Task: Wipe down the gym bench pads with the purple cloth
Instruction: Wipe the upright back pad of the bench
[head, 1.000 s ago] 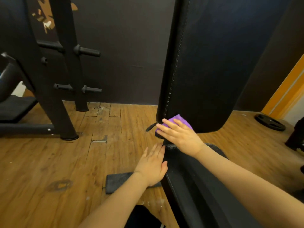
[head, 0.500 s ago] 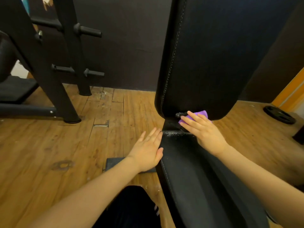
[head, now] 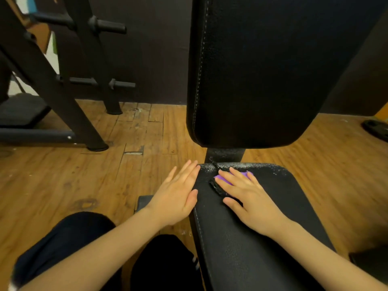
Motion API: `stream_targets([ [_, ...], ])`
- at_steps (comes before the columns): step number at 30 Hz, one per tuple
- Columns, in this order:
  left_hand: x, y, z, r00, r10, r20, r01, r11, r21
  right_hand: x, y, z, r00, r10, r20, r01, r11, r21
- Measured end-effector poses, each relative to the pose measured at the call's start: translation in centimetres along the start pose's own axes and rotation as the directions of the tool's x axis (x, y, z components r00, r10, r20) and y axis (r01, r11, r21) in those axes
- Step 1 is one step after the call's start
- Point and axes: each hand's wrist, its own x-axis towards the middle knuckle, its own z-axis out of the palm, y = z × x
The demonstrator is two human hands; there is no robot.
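Two hands meet the black padded seat (head: pixel 252 238): right hand (head: pixel 249 198), grip flat and fingers straight, presses the purple cloth (head: pixel 243 175) at the far edge. Seat's long axis runs toward the viewer, probably unwiped; left hand (head: pixel 178 196) rests open beside.

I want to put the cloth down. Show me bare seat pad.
Free: the seat pad nearer you, behind the right hand. Crowded: its far end, where that hand presses the purple cloth, and its left edge under the left hand.
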Motion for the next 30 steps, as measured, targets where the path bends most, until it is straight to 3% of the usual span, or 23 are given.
stream_targets([
  [8,-0.2,0.1,1.1,0.990,-0.003,-0.140,-0.013,0.994,-0.110,-0.1,1.1,-0.8,0.997,-0.056,0.060,0.052,0.996,0.078],
  [12,-0.2,0.1,0.6,0.994,0.005,-0.109,-0.017,0.994,-0.112,-0.8,1.9,-0.7,0.997,-0.057,-0.061,0.067,0.981,0.181],
  [17,0.4,-0.2,-0.4,0.998,0.037,-0.046,-0.032,0.994,0.105,-0.7,2.2,-0.2,0.996,-0.054,-0.070,0.060,0.994,0.088],
  [20,1.1,-0.6,-1.1,0.997,0.051,-0.048,-0.042,0.982,0.187,-0.5,2.4,-0.2,0.996,-0.033,-0.083,0.044,0.990,0.131],
  [24,1.1,-0.9,-1.5,0.999,0.031,-0.028,-0.027,0.989,0.145,-0.4,2.7,0.1,0.991,-0.084,-0.104,0.100,0.983,0.155],
  [30,0.0,-2.5,-1.0,0.979,0.099,0.176,-0.085,0.993,-0.085,1.7,1.1,0.4,0.977,-0.197,-0.078,0.207,0.965,0.161],
])
